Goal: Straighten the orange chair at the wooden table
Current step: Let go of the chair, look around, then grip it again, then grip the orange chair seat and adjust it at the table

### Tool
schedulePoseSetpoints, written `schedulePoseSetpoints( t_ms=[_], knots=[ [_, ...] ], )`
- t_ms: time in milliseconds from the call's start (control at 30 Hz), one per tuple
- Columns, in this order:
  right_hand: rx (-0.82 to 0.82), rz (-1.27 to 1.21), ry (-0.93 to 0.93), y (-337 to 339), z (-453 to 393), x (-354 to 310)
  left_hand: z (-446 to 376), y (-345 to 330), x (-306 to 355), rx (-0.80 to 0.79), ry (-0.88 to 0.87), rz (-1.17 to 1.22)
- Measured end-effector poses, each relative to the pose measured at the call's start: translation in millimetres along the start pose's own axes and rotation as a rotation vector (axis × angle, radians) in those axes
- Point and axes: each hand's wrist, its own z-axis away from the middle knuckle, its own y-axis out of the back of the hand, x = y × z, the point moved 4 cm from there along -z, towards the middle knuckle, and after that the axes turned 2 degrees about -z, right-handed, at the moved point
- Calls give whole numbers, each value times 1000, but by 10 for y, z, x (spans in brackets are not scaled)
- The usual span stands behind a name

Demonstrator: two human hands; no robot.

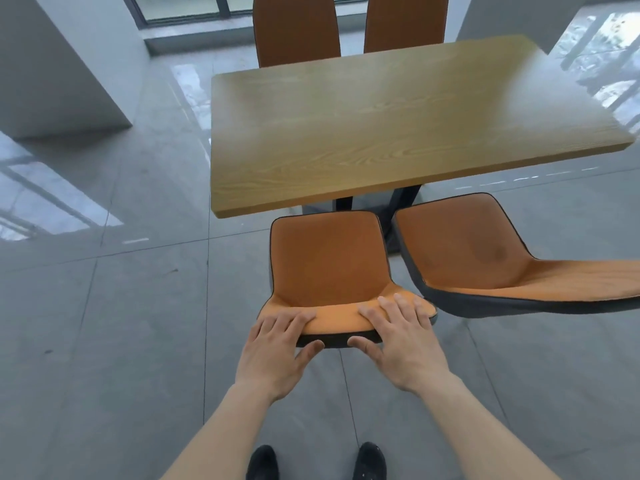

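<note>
The orange chair (329,268) sits at centre frame, its seat just below the wooden table's (398,123) near edge. The left hand (277,351) and right hand (401,341) both clasp its backrest top, fingers over the front, thumbs behind. A second chair (485,258) stands angled at right.

Both forearms are bare all the way to the bottom edge of the view, no sleeves showing. The left hand (277,355) and right hand (401,344) have no gloves, rings or watch, and the nails are cut short. Down below, two black shoes (370,462) with rounded toes poke into view.
</note>
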Motion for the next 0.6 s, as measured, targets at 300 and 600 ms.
schedulePoseSetpoints(
  t_ms=[300, 600],
  knots=[
    [-21, 2, 58, 32, 78, 227, 61, -113, 253, -41, 70, 8],
    [-37, -8, 37, 95, 132, 221, 82, -67, 256, -41, 49, 41]
  ],
)
